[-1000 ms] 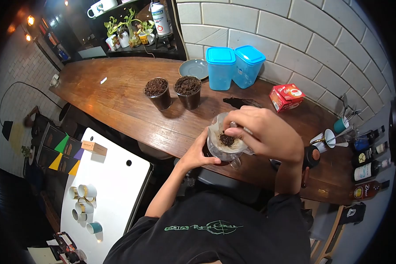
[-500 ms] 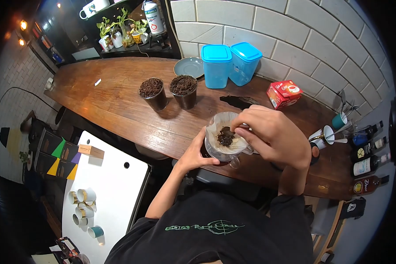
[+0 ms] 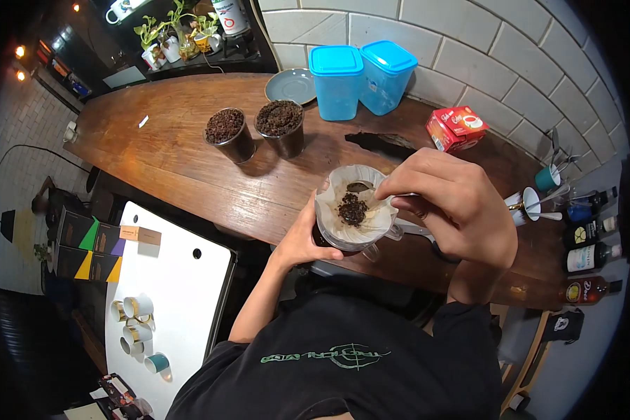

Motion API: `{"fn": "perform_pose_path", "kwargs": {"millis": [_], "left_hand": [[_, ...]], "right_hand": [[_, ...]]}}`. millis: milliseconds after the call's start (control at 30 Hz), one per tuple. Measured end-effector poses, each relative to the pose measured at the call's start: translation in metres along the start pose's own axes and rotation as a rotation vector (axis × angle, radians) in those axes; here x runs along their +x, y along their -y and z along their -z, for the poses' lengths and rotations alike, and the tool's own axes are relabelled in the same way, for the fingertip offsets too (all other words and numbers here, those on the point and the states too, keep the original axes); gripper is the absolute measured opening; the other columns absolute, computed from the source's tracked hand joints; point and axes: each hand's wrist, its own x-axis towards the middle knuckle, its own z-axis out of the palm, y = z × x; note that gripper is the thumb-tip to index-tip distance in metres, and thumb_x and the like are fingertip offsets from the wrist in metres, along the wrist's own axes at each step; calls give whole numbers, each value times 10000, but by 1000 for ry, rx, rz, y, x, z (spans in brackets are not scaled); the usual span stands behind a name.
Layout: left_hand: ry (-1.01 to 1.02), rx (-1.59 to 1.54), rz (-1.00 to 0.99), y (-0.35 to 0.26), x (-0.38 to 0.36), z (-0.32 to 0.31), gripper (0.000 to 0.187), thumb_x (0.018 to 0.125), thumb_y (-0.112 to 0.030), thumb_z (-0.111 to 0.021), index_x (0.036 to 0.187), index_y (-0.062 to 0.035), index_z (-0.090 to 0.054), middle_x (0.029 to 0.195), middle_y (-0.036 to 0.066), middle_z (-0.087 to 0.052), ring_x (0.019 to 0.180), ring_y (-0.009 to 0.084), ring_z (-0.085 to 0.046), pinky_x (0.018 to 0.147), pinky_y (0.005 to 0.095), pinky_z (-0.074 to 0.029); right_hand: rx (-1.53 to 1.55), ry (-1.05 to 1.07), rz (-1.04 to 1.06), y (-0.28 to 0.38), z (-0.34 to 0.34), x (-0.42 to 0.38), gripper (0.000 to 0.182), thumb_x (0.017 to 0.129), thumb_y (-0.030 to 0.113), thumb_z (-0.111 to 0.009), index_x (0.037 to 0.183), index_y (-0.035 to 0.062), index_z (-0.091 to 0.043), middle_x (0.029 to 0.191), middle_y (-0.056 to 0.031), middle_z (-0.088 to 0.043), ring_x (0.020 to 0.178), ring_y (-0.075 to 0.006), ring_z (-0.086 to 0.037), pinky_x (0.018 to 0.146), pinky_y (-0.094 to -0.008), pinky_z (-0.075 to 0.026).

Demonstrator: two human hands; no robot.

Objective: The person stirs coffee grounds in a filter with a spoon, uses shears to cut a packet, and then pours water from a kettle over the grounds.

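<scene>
My left hand (image 3: 302,236) is wrapped round the side of a clear coffee dripper (image 3: 357,243), which sits on a glass server with a handle; dark liquid shows by my fingers. A white paper filter (image 3: 332,210) lines the dripper, with wet dark coffee grounds (image 3: 353,209) at its bottom. Above the right rim, my right hand (image 3: 451,203) pinches a thin metal spoon (image 3: 360,187), its bowl inside the filter over the grounds. My fingers hide most of the handle. Two clear cups (image 3: 236,145) (image 3: 287,140), heaped with dark crumbly grounds, stand farther back on the wooden counter (image 3: 168,150).
Two blue lidded containers (image 3: 338,84) (image 3: 387,78) and a grey plate (image 3: 292,87) stand by the tiled wall. A red box (image 3: 456,128) is behind my right hand. Utensil cups (image 3: 547,177) and several bottles (image 3: 593,257) line the right. A white table (image 3: 182,294) holds several mugs.
My right hand has drawn back a little to the right, and the spoon's bowl now shows inside the filter. The view has shifted slightly. My left hand keeps its hold.
</scene>
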Motion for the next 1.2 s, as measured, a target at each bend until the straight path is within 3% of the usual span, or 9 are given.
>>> {"fn": "perform_pose_path", "kwargs": {"millis": [167,467,867,1067,1200], "left_hand": [[9,-79,92,3,0,1,1430,523,-502,-942,1572,49,-141,1581,253,-299,1486,350,-284,1211,434,-238],[5,-22,40,10,0,2,1422,518,-516,-939,1573,40,-165,1589,248,-291,1488,356,-280,1208,440,-246],[-8,-34,114,-1,-2,1,1402,517,-490,-939,1574,29,-178,1576,247,-320,1485,353,-293,1209,439,-242],[-22,-12,-26,-2,3,0,1392,522,-469,-944,1576,23,-180,1573,235,-327,1481,342,-300,1207,434,-245],[-42,-29,-14,-7,2,-1,1392,522,-472,-943,1576,22,-180,1575,235,-323,1482,341,-298,1208,435,-245]], "right_hand": [[-34,1,12,-2,-2,2,309,712,-108,-660,1002,-4,-688,920,-138,-673,842,-311,-655,728,-372,-523],[-42,125,16,-3,-9,1,224,776,-51,-678,989,19,-678,895,-133,-657,837,-330,-647,721,-395,-516],[1,-27,29,1,-7,2,276,714,-111,-680,970,-9,-682,884,-137,-667,827,-310,-655,703,-375,-511],[4,42,37,-3,-5,5,304,704,-108,-665,987,1,-688,915,-136,-661,848,-312,-653,727,-375,-521],[-6,98,27,-4,-10,5,301,708,-91,-671,988,15,-692,921,-132,-660,858,-320,-648,731,-381,-521]]}}
